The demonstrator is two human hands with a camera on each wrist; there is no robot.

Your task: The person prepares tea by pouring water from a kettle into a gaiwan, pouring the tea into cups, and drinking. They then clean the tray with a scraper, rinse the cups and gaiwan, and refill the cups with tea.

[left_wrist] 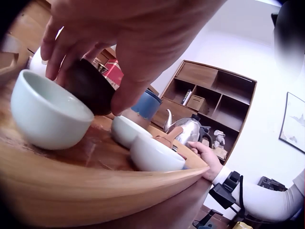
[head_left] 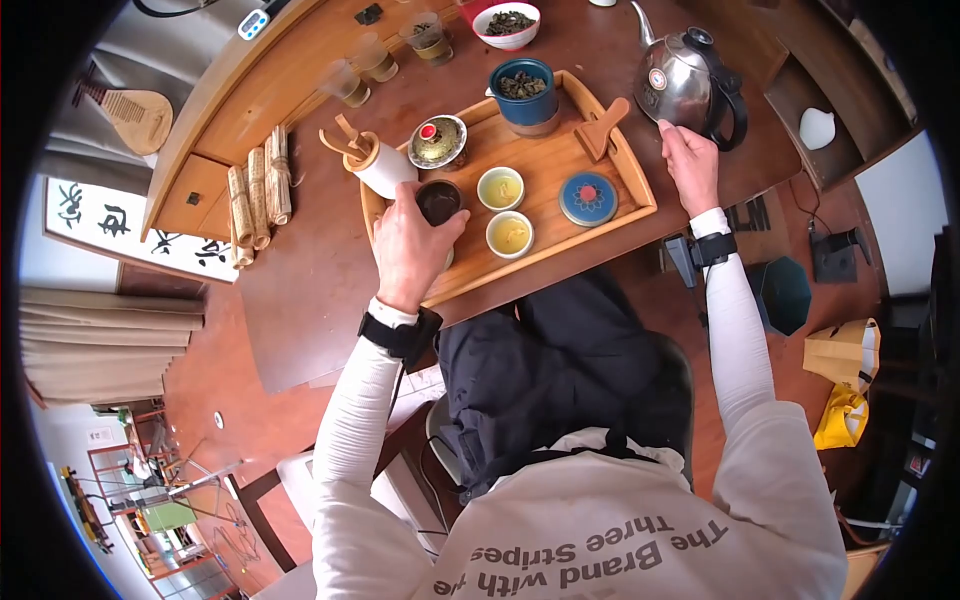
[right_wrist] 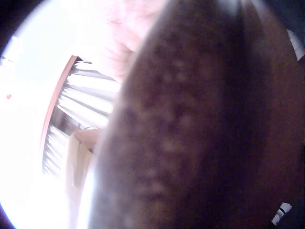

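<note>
My left hand (head_left: 412, 248) grips a small dark cup (head_left: 438, 203) between thumb and fingers, over the left end of the wooden tray (head_left: 555, 155). In the left wrist view, a pale cup (left_wrist: 50, 114) stands just below and beside the dark one. Two white cups of yellow tea (head_left: 500, 188) sit to its right. A white tool holder (head_left: 388, 172) and a lidded patterned bowl (head_left: 437, 142) are close by. My right hand (head_left: 690, 165) rests at the table's edge with loosely curled fingers and nothing in it, near the steel kettle (head_left: 680, 85).
On the tray stand a blue pot of tea leaves (head_left: 523, 90), a blue round lid (head_left: 588, 199) and a wooden scoop (head_left: 602, 128). Behind are a bowl of leaves (head_left: 508, 40) and several glasses (head_left: 378, 62). Bamboo scrolls (head_left: 262, 190) lie at left.
</note>
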